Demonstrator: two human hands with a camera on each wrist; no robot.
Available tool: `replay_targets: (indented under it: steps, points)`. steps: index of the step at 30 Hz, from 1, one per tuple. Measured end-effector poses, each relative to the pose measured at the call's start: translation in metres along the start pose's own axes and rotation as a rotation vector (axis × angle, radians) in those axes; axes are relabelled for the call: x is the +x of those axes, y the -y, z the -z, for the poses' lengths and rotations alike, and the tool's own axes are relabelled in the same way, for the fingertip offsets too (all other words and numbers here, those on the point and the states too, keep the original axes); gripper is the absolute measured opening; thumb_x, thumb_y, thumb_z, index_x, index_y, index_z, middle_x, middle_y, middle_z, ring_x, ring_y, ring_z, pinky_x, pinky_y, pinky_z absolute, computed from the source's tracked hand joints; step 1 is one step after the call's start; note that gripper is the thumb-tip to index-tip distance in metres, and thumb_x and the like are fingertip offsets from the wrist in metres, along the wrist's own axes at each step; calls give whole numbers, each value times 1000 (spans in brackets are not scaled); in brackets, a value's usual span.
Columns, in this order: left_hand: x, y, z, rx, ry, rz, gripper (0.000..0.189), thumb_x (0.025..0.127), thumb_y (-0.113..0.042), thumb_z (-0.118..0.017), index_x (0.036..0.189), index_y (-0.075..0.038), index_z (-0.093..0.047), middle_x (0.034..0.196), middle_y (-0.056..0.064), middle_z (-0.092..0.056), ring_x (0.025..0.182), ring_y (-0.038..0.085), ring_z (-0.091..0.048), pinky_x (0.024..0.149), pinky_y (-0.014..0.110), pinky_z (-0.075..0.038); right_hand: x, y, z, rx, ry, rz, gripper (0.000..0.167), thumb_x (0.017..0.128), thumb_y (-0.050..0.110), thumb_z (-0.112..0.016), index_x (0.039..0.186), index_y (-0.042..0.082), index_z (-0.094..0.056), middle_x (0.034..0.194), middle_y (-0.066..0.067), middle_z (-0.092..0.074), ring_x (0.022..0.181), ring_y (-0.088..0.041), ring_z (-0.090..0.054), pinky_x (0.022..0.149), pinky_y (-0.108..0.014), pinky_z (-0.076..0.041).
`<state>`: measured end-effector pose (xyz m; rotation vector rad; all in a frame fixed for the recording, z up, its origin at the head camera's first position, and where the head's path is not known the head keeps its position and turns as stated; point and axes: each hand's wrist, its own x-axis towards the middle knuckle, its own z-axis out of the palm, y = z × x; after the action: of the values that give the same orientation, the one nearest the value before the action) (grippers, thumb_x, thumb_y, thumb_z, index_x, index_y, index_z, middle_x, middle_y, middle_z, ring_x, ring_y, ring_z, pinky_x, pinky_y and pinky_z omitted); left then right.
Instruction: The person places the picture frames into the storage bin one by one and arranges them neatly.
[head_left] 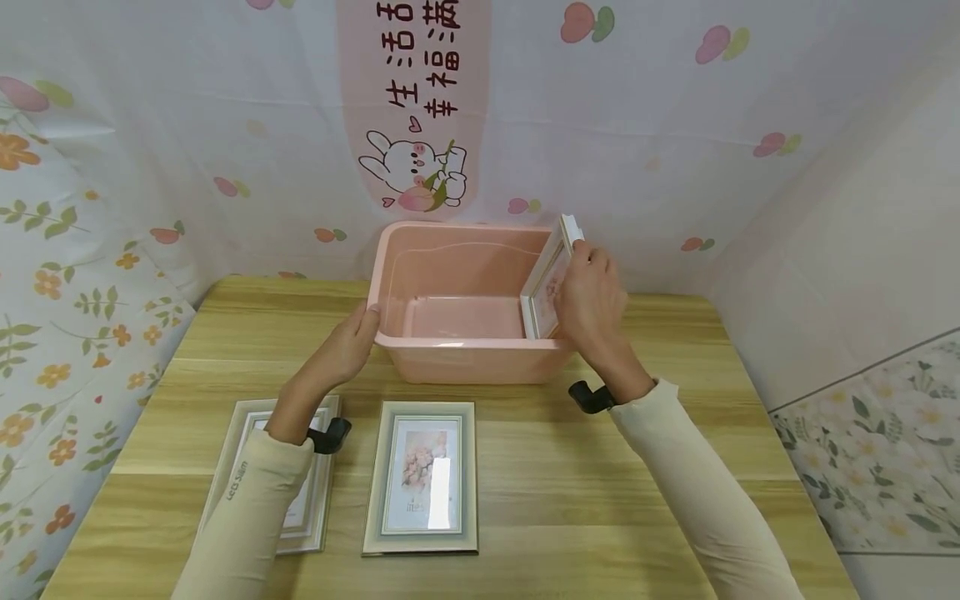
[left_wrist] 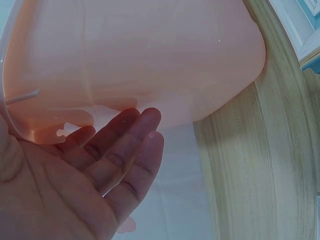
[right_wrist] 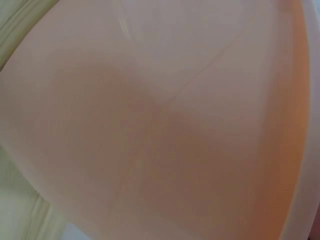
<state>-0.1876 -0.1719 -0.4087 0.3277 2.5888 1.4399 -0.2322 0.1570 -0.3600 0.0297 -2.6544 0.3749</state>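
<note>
A pink plastic basin (head_left: 480,362) stands at the back of the table. My left hand (head_left: 341,346) holds its left rim, thumb at the edge; in the left wrist view the fingers (left_wrist: 132,175) extend along the outside wall. My right hand (head_left: 592,296) grips the edge of a white picture frame (head_left: 542,287), which stands tilted inside the basin's right end. Those fingers are partly hidden in the head view, and the right wrist view shows only the basin wall (right_wrist: 150,125), rim and some table.
A picture frame with a floral print (head_left: 420,479) lies flat on the wooden table (head_left: 570,500) in front of the basin. Another frame (head_left: 318,500) lies to its left, partly under my left forearm. A printed curtain (head_left: 300,142) hangs right behind the basin.
</note>
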Motion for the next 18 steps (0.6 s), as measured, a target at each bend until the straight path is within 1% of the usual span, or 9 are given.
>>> replay_targets:
  steps: [3, 5, 7, 8, 9, 10, 12, 16, 18]
  points:
    - [-1, -1, 0, 9, -1, 7, 59, 108, -38, -14, 151, 1, -24, 141, 30, -41, 131, 38, -37, 110, 59, -29, 0, 0, -1, -29, 36, 5, 36, 93, 5, -50, 129, -3, -48, 121, -29, -53, 107, -44, -51, 59, -60, -49]
    - [-1, -1, 0, 10, 2, 10, 59, 108, -38, -13, 151, 1, -24, 132, 30, -46, 124, 40, -42, 104, 58, -35, 1, 1, -2, -42, 62, 6, 37, 92, 4, -50, 129, -3, -47, 124, -28, -51, 110, -44, -49, 58, -60, -49]
    - [-2, -1, 1, 6, 4, 9, 58, 108, -38, -13, 150, 1, -25, 124, 28, -48, 116, 39, -44, 99, 55, -37, 1, 1, -2, -54, 80, 11, 38, 91, 4, -50, 128, -3, -46, 124, -28, -50, 110, -43, -48, 57, -59, -49]
    - [-2, -1, 1, 1, 6, 6, 58, 108, -37, -13, 150, 1, -25, 123, 27, -48, 115, 39, -44, 98, 55, -37, 2, 1, -2, -58, 84, 14, 38, 91, 4, -50, 128, -3, -46, 124, -28, -49, 110, -43, -48, 57, -59, -49]
    - [-2, -1, 1, -6, 8, 2, 58, 108, -37, -13, 150, 1, -25, 125, 27, -47, 116, 38, -44, 99, 55, -37, 2, 1, -2, -60, 87, 19, 38, 91, 5, -51, 127, -4, -46, 124, -29, -50, 109, -44, -48, 56, -59, -49]
    - [-2, -1, 1, -6, 8, 3, 58, 108, -37, -13, 149, 2, -26, 120, 26, -48, 111, 38, -44, 96, 54, -38, 2, 1, -2, -62, 91, 22, 38, 90, 5, -52, 127, -4, -47, 123, -29, -50, 109, -44, -48, 56, -59, -49]
    - [-2, -1, 1, -12, 11, -2, 57, 108, -37, -14, 148, 2, -26, 121, 26, -47, 114, 37, -43, 98, 53, -36, 2, 2, -1, -72, 103, 32, 39, 90, 7, -55, 126, -5, -47, 123, -29, -50, 108, -44, -47, 56, -59, -49]
    - [-2, -3, 2, -10, 12, -3, 57, 108, -36, -13, 146, 3, -28, 114, 24, -47, 107, 38, -45, 92, 51, -38, 2, 2, 0, -100, 136, 38, 43, 87, 8, -61, 125, -6, -48, 123, -29, -49, 107, -44, -46, 56, -58, -50]
    - [-2, -4, 1, -7, 11, -5, 56, 108, -36, -13, 146, 3, -28, 115, 25, -48, 107, 38, -45, 91, 50, -39, 2, 2, 1, -110, 153, 35, 46, 86, 9, -65, 126, -6, -48, 124, -29, -48, 108, -44, -46, 56, -57, -51]
